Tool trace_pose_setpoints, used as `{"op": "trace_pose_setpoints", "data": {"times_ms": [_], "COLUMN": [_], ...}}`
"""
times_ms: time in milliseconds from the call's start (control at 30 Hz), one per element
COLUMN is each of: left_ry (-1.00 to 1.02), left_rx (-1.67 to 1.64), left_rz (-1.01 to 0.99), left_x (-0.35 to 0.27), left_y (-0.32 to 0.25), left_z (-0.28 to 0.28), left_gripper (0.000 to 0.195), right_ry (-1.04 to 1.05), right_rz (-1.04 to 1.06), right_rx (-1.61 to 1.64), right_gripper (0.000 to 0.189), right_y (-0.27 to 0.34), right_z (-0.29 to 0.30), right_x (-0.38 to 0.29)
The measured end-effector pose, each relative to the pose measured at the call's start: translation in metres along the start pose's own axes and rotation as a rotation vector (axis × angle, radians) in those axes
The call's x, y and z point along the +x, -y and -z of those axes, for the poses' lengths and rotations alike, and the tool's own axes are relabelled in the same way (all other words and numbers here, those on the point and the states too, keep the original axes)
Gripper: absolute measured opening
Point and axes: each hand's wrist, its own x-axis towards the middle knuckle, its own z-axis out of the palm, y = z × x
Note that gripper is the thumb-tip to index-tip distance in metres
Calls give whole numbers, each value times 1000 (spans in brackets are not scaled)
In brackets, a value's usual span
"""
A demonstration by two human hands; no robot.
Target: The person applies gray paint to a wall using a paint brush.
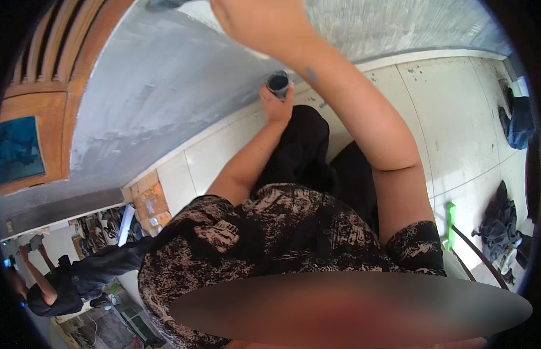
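Observation:
My left hand (pixel 277 104) is wrapped around a small dark cup (pixel 278 83), its round opening facing up and dark inside. It is held low beside the grey-painted wall (pixel 179 74), above my bent knee. My right arm reaches up across the wall, and my right hand (pixel 261 22) is cut off by the top edge of the view. Its fingers are hidden, so what it holds cannot be told. A grey smear marks the right forearm. Streaky, uneven grey covers the wall above a pale baseboard (pixel 410 58).
A wooden door or window frame (pixel 56 131) borders the wall at left. Behind, a person (pixel 56 279) raises both arms. Pale floor tiles (pixel 449 126) bear dark spots. Right are a dark cloth heap (pixel 501 222), a green-ended object (pixel 450 222) and someone's feet (pixel 506 109). Cardboard (pixel 150 200) lies left.

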Motion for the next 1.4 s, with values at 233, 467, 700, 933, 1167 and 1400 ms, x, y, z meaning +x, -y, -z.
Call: {"op": "trace_pose_setpoints", "data": {"times_ms": [233, 467, 700, 933, 1167, 1400], "left_ry": [9, 59, 221, 252, 113, 98], "left_rx": [-25, -10, 42, 155, 238, -183], "left_rz": [-27, -88, -90, -222, -350, 12], "left_x": [0, 5, 0, 14, 7, -1], "left_y": [-4, 17, -8, -7, 32, -5], "left_z": [0, -8, -2, 0, -15, -10], "left_gripper": [86, 79, 68, 64, 77, 83], "right_ry": [-74, -191, -56, -170, -166, -22], "right_rz": [-61, -27, -446, -514, -549, -736], "right_rx": [12, -19, 160, 196, 214, -22], "right_gripper": [13, 11, 13, 14, 16, 17], "right_y": [-1, 6, 4, 10, -7, -39], "right_z": [-5, -10, -44, -52, -47, -57], "right_x": [3, -8, -53, -89, -63, -155]}}
